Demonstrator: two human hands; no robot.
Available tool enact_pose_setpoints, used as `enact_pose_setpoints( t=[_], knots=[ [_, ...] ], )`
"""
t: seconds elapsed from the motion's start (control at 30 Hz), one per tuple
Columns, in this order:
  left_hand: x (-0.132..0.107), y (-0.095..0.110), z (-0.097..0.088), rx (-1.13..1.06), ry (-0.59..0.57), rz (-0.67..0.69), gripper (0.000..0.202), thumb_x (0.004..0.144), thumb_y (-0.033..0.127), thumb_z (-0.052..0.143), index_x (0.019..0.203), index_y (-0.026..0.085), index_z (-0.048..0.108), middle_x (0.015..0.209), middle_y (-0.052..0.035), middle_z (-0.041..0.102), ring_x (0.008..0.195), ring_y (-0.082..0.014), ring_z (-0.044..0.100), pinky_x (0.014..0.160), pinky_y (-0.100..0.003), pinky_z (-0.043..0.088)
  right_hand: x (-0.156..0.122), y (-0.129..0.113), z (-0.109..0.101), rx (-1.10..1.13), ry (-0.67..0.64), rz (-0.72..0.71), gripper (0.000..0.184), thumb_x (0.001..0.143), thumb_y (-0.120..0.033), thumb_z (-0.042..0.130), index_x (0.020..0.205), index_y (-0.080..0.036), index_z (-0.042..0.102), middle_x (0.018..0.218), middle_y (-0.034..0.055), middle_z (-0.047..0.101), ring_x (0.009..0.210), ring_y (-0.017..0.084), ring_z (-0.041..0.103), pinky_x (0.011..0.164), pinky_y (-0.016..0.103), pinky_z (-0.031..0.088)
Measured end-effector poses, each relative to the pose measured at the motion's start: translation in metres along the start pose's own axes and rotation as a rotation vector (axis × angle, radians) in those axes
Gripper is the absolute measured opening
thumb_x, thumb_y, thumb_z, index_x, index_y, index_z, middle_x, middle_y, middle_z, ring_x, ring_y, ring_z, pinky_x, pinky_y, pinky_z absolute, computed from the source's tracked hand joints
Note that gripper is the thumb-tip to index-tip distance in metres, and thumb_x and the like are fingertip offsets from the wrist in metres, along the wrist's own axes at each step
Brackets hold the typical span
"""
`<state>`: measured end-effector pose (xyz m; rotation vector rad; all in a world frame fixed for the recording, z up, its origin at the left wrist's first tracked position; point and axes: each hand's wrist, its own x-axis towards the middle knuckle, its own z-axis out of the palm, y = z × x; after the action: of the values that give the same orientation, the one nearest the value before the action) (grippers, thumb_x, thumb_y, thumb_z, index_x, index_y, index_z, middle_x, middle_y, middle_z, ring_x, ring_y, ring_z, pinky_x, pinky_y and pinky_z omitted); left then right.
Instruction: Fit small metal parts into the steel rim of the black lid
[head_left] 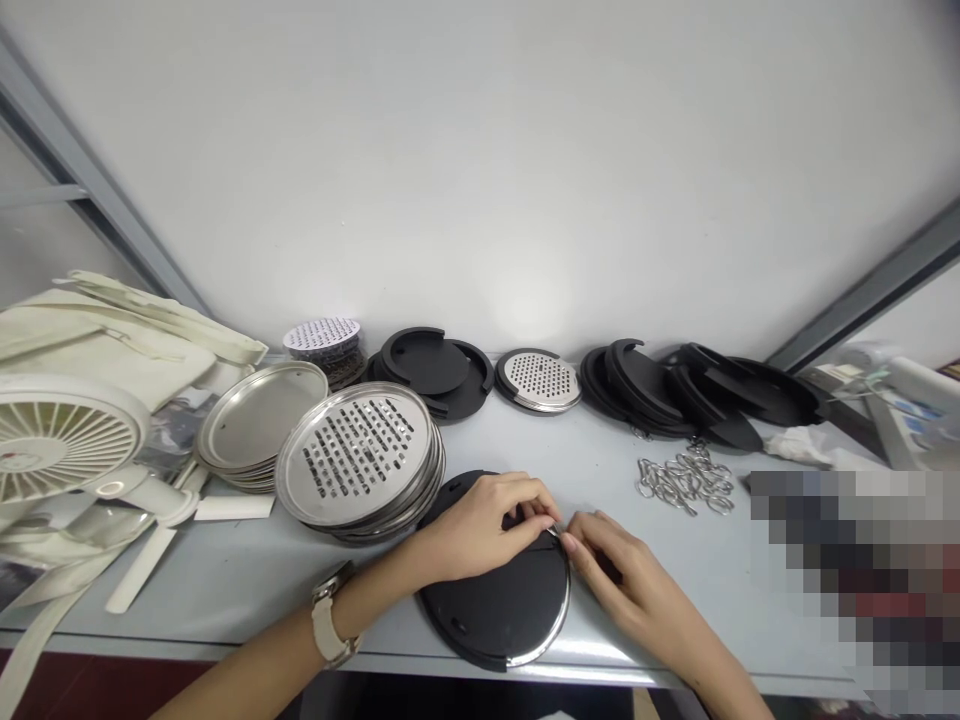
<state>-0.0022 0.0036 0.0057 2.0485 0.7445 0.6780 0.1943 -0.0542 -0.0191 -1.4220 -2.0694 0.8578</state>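
Left hand [487, 520] and right hand [611, 565] — fingertips pinched together on a small metal ring [553, 531] — rest on a round matte-black disc with chrome rim [502, 600], flat on the grey bench [225, 570].

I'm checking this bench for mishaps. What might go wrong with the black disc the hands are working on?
The black disc overhangs the table's front edge, so pressure from the left hand or right hand may tip it off. The small metal piece pinched at its rim might slip away. The leaning stack of grater plates beside it might slide if bumped.
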Motion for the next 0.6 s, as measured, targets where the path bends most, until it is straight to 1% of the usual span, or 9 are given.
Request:
enact_pose_setpoints(
  t=[0.1, 0.23, 0.4, 0.5, 0.57, 0.6],
  knots=[
    [-0.0002, -0.0002, 0.0008, 0.033, 0.024, 0.007, 0.010, 0.089, 0.015, 0.053, 0.089, 0.017, 0.063, 0.085, -0.0008, 0.063, 0.078, -0.0114, 0.058, 0.075, -0.022, 0.045, 0.0005, -0.0013, -0.0008, 0.006, 0.005, 0.023, 0.024, 0.102, -0.033, 0.034, 0.082, -0.023, 0.043, 0.075, -0.0006, 0.052, 0.073, 0.018, 0.051, 0.067, 0.029, 0.040],
    [-0.0003, -0.0009, 0.0012, 0.060, 0.010, 0.020, 0.011, 0.089, 0.014, 0.053, 0.090, 0.016, 0.063, 0.088, -0.0013, 0.061, 0.081, -0.0114, 0.058, 0.078, -0.022, 0.045, 0.0014, -0.0016, -0.0012, -0.013, -0.007, -0.016, 0.027, 0.102, -0.029, 0.032, 0.079, -0.023, 0.043, 0.077, -0.0003, 0.052, 0.075, 0.018, 0.051, 0.071, 0.030, 0.040],
    [-0.0015, -0.0029, 0.0015, 0.062, -0.008, 0.005, 0.013, 0.090, 0.021, 0.055, 0.098, 0.017, 0.064, 0.099, -0.0033, 0.059, 0.088, -0.0122, 0.059, 0.084, -0.023, 0.046, 0.0022, -0.0003, -0.0009, -0.017, -0.016, -0.036, 0.030, 0.102, -0.029, 0.032, 0.074, -0.022, 0.042, 0.072, -0.0006, 0.051, 0.073, 0.018, 0.050, 0.069, 0.031, 0.039],
    [-0.0023, -0.0035, 0.0010, 0.066, -0.044, 0.001, 0.022, 0.083, 0.030, 0.065, 0.102, 0.018, 0.064, 0.102, -0.0034, 0.058, 0.090, -0.0143, 0.059, 0.084, -0.025, 0.046, 0.0019, -0.0001, -0.0013, -0.017, -0.035, -0.039, 0.032, 0.102, -0.030, 0.032, 0.073, -0.021, 0.042, 0.071, -0.0006, 0.051, 0.073, 0.018, 0.050, 0.069, 0.031, 0.039],
    [-0.0027, -0.0036, 0.0006, 0.066, -0.066, -0.002, 0.027, 0.079, 0.031, 0.069, 0.103, 0.018, 0.064, 0.103, -0.0034, 0.057, 0.090, -0.0148, 0.059, 0.083, -0.026, 0.047, 0.0015, 0.0000, -0.0016, -0.015, -0.040, -0.036, 0.033, 0.102, -0.031, 0.032, 0.072, -0.021, 0.042, 0.071, -0.0006, 0.050, 0.073, 0.018, 0.050, 0.069, 0.031, 0.039],
    [-0.0028, -0.0037, 0.0005, 0.064, -0.071, -0.004, 0.027, 0.079, 0.030, 0.069, 0.103, 0.018, 0.064, 0.103, -0.0033, 0.057, 0.090, -0.0147, 0.059, 0.083, -0.026, 0.047, 0.0013, 0.0000, -0.0017, -0.013, -0.040, -0.034, 0.034, 0.102, -0.032, 0.032, 0.072, -0.021, 0.042, 0.071, -0.0006, 0.050, 0.073, 0.018, 0.049, 0.069, 0.031, 0.038]
  ],
)
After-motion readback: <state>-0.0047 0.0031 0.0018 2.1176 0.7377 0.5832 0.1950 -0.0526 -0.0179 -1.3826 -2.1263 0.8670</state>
